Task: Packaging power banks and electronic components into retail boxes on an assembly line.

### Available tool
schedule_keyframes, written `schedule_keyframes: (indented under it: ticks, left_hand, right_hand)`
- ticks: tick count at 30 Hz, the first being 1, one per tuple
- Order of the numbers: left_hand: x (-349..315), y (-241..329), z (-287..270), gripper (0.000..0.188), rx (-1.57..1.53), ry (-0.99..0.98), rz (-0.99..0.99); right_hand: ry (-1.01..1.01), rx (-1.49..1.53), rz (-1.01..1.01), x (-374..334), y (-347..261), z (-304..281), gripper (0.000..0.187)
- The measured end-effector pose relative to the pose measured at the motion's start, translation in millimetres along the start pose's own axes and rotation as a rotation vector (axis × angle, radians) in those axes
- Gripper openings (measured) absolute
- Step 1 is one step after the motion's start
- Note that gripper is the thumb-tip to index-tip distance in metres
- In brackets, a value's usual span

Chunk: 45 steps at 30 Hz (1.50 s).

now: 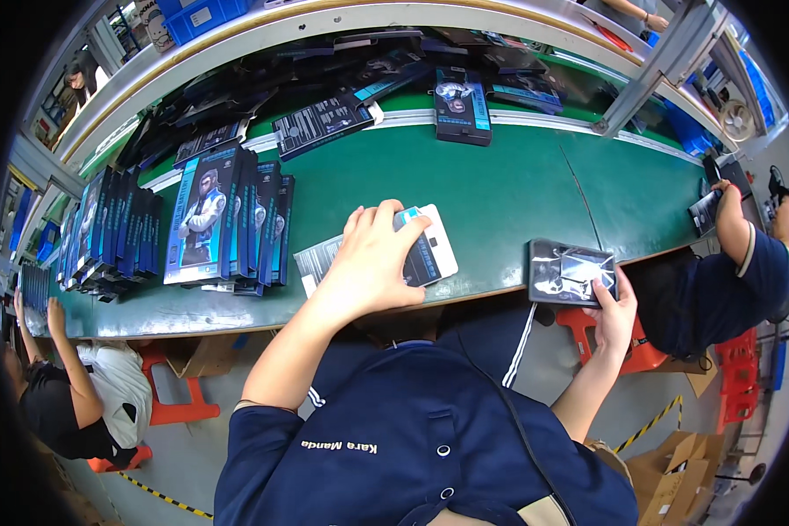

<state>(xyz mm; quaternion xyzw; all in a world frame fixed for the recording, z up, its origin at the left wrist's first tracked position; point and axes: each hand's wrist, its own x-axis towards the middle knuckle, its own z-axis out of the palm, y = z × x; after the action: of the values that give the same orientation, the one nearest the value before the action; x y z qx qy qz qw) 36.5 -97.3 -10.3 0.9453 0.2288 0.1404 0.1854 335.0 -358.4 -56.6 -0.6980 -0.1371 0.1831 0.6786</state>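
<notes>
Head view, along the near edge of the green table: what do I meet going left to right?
Upright row of blue boxes → taller stack of blue boxes → left hand on a flat card pack → right hand holding a dark blister tray.

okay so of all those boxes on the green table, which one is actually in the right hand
The dark, glossy flat box at the table's near edge. The right hand grips its corner; the other boxes stand in rows at far left or lie along the back.

glossy plastic tray (570, 272), matt green belt (500, 188)
</notes>
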Motion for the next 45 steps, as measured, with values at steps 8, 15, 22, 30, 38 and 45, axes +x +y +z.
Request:
schedule_keyframes:
  ticks: [8, 15, 22, 30, 38, 45]
  left_hand:
    - [-15, 41, -30, 0.116, -0.383, 0.535, 0.249]
    - [-26, 21, -36, 0.106, -0.364, 0.580, 0.392]
    - [-31, 20, -42, 0.134, -0.266, 0.536, 0.290]
    - [-5, 47, -13, 0.140, -0.371, 0.756, 0.227]
    - [-2, 32, 29, 0.109, -0.605, 0.938, 0.151]
    - [-7, 35, -1, 0.053, -1.448, 0.704, 0.217]
  right_hand:
    - [-0.294, 0.446, -0.128, -36, -65, 122, 0.054]
    - [-0.376, 0.605, -0.208, -41, -58, 145, 0.053]
    - [-0.537, 0.110, -0.712, -46, -129, 132, 0.065]
    - [-0.694, -0.479, -1.265, -82, -141, 183, 0.062]
    - [-0.944, -0.274, -1.036, -65, -123, 187, 0.012]
    - [-0.592, 0.411, -0.603, -79, -60, 219, 0.025]
